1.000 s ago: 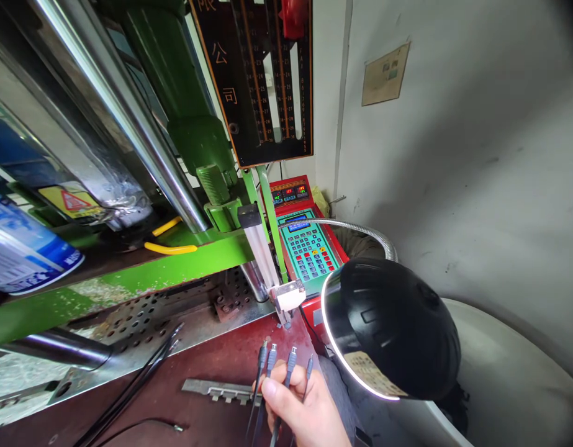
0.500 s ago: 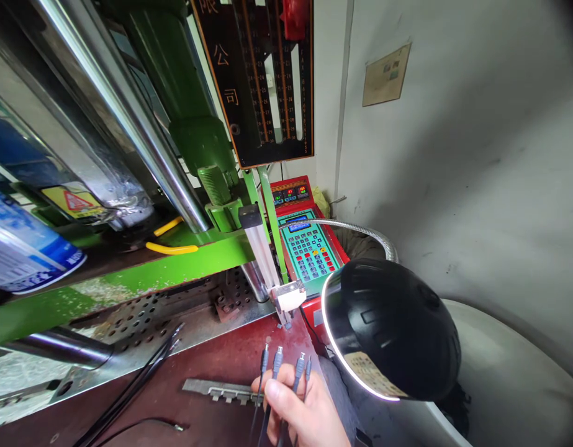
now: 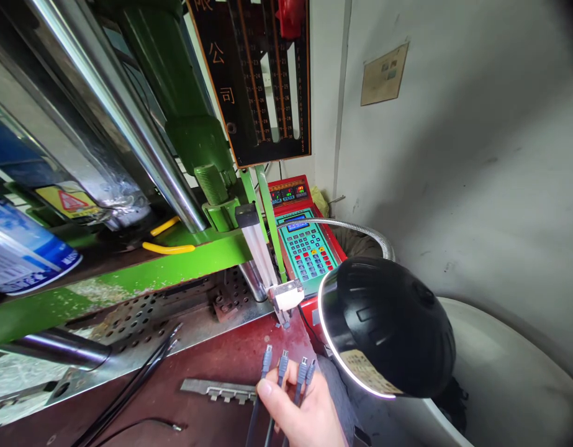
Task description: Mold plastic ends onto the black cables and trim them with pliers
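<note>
My right hand [image 3: 301, 412] is at the bottom middle, fingers closed around several thin black cables with grey moulded plugs [image 3: 286, 367] that fan upward from my grip. The plugs hover over the dark red bench top [image 3: 230, 357], just in front of a small white metal fitting [image 3: 287, 296] at the foot of the green press. A grey metal comb-like strip [image 3: 216, 390] lies flat on the bench just left of my hand. My left hand is out of view.
A black lamp shade [image 3: 388, 326] on a flexible metal neck hangs close to the right of my hand. Behind stand a red and green keypad controller [image 3: 307, 248], chrome columns [image 3: 128, 124] and the green machine frame [image 3: 128, 273]. Loose black cables [image 3: 137, 379] lie left. A white tub [image 3: 509, 379] sits right.
My right hand has lowered slightly and drawn the plugs closer together; the cable ends now sit lower and a little more to the right than a second ago.
</note>
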`<action>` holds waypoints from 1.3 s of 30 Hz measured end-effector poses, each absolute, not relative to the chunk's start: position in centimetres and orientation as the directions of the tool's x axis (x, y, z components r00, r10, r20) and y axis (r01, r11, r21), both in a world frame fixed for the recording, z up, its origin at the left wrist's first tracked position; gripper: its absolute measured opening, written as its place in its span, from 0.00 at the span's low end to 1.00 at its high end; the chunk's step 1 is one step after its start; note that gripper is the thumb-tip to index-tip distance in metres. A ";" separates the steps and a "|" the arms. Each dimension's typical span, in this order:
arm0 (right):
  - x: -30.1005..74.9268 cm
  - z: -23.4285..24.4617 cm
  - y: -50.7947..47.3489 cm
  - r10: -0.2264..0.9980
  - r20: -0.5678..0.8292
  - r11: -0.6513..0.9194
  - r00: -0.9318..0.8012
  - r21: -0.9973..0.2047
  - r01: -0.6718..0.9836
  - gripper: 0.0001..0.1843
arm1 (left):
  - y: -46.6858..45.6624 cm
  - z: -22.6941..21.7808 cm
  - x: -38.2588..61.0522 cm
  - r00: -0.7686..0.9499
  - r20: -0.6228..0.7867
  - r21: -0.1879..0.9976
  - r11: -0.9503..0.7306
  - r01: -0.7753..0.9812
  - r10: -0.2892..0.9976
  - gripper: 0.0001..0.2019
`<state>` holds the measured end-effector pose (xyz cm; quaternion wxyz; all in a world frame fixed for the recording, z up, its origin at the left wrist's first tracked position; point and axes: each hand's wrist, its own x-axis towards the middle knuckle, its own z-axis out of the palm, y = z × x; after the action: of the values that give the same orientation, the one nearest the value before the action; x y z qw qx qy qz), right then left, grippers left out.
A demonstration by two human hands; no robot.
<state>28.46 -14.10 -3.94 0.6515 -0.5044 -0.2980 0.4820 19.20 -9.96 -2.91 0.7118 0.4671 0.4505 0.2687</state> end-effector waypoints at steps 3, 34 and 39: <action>28.4 -4.0 -14.0 0.928 -0.110 0.011 0.356 -0.947 -0.322 0.24 | -9.7 -3.8 20.3 0.428 -0.367 0.914 0.406 0.000 0.826 0.11; 28.2 -3.9 -14.0 0.901 -0.138 0.000 0.412 -0.948 -0.317 0.21 | -10.7 -4.7 20.1 0.378 -0.365 0.907 0.417 -0.063 0.851 0.11; 28.0 -3.8 -14.1 0.899 -0.176 -0.016 0.400 -0.928 -0.373 0.20 | -10.3 -4.3 20.2 0.384 -0.363 0.908 0.414 -0.057 0.849 0.14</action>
<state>28.01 -14.11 -3.75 0.6546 -0.5211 -0.2524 0.4861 20.18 -10.33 -4.32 0.7080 0.4365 0.4537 0.3200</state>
